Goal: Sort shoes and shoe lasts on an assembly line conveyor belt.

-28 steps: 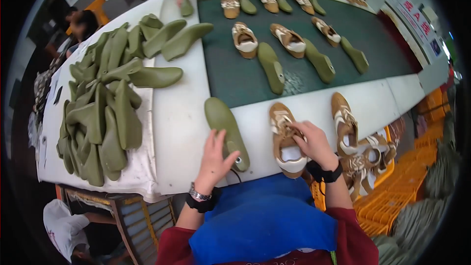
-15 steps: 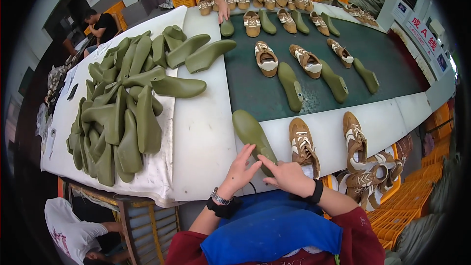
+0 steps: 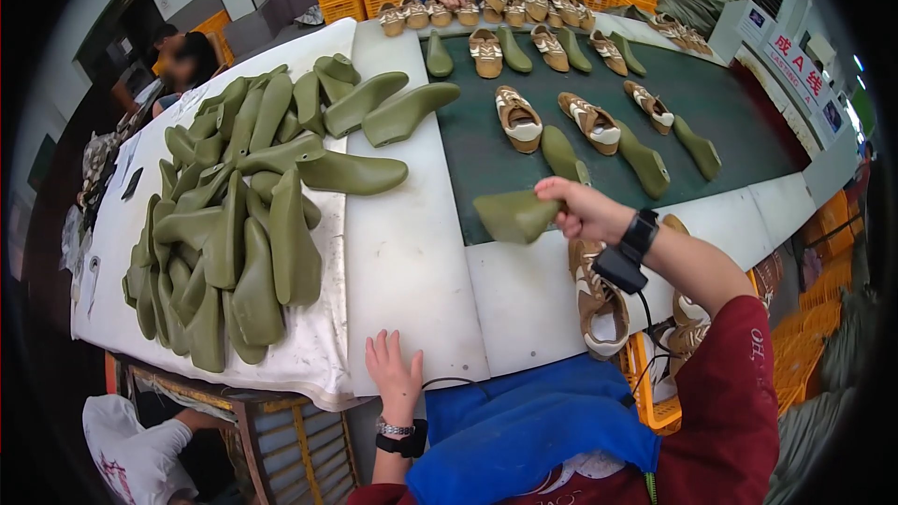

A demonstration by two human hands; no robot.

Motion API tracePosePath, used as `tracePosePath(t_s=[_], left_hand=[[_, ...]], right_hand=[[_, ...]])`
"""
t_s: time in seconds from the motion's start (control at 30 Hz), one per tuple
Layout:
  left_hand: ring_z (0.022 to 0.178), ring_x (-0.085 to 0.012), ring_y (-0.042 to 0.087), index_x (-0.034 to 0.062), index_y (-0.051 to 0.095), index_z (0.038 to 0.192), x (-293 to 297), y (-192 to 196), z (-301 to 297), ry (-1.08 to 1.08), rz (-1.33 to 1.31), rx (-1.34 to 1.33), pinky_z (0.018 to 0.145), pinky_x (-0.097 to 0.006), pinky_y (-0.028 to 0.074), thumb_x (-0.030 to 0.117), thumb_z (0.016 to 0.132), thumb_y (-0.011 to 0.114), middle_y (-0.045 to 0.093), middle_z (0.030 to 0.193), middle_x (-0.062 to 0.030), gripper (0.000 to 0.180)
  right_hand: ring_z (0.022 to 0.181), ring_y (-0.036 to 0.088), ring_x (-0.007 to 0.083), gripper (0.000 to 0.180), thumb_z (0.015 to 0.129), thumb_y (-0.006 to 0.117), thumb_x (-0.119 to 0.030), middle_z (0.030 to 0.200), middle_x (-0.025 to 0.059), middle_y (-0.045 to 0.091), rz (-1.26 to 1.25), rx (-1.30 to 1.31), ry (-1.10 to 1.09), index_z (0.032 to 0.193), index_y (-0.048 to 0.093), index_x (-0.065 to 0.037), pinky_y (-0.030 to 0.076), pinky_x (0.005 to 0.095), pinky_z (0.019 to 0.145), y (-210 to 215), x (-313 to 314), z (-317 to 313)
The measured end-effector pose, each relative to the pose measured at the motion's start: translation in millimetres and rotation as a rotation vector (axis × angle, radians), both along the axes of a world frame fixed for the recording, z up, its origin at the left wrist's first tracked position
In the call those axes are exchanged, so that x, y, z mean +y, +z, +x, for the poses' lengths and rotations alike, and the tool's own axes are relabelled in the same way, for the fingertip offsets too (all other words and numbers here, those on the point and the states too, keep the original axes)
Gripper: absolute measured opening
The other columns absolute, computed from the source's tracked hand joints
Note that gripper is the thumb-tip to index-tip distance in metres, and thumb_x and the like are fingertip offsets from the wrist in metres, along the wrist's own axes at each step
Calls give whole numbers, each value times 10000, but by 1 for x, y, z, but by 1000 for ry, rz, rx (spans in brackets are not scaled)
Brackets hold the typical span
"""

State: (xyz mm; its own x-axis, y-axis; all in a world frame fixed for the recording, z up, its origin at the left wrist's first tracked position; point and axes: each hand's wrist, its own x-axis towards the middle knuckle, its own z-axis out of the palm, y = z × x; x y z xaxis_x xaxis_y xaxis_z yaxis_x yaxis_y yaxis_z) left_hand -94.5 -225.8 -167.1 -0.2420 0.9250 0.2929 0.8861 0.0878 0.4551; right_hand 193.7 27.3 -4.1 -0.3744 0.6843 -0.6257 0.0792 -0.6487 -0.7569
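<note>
The right hand [image 3: 585, 210] reaches out over the desk [image 3: 412, 262], its grip closed on an olive shoe last [image 3: 516, 215] jutting left, while the left hand [image 3: 393, 376] rests open-fingered on the near edge.

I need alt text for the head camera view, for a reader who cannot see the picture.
Seen from above, a person's right hand holds an olive-green shoe last over the edge of a dark green belt carrying tan shoes and more lasts. The left hand rests on the white table. A pile of green lasts lies at the left.
</note>
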Motion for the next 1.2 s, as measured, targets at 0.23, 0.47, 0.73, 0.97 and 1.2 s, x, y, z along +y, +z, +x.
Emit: tracePosePath(t_s=[0.23,0.47,0.73,0.97,1.2], left_hand=[[1244,-389,381,46,530,1186,5,-10,5,86,-11,71,1029,-525,279,264,785,661,459,1306,-180,475],[1235,-382,397,40,539,1168,5,-12,6,102,-2,79,1034,-527,277,246,779,657,463,1303,-185,456],[1217,-382,409,22,551,1145,5,-11,11,62,38,86,1025,-511,296,228,781,654,469,1287,-200,431],[1200,-403,408,1,525,1159,-5,-28,3,52,48,109,1002,-492,317,184,797,632,469,1280,-220,419],[1166,-384,459,-38,526,1162,21,-4,9,-195,-29,-35,993,-454,357,71,813,607,485,1262,-234,375]], right_hand=[[719,621,321,209,798,573,-231,864,160,630,1178,-639,400,992,526,-168,473,434,649,-121,77,-63],[807,621,370,197,793,511,-159,828,170,645,1093,-899,627,991,505,-158,470,481,700,-141,73,-95],[953,605,365,280,807,499,-167,989,177,643,964,-920,671,1086,517,-150,469,451,798,-135,69,-79],[975,613,336,421,795,580,-226,1040,148,651,1183,-852,743,1204,564,-129,498,425,802,-26,6,-42],[801,640,326,257,768,642,-236,812,134,670,1005,-874,261,971,668,-81,502,417,701,-10,-135,178]])
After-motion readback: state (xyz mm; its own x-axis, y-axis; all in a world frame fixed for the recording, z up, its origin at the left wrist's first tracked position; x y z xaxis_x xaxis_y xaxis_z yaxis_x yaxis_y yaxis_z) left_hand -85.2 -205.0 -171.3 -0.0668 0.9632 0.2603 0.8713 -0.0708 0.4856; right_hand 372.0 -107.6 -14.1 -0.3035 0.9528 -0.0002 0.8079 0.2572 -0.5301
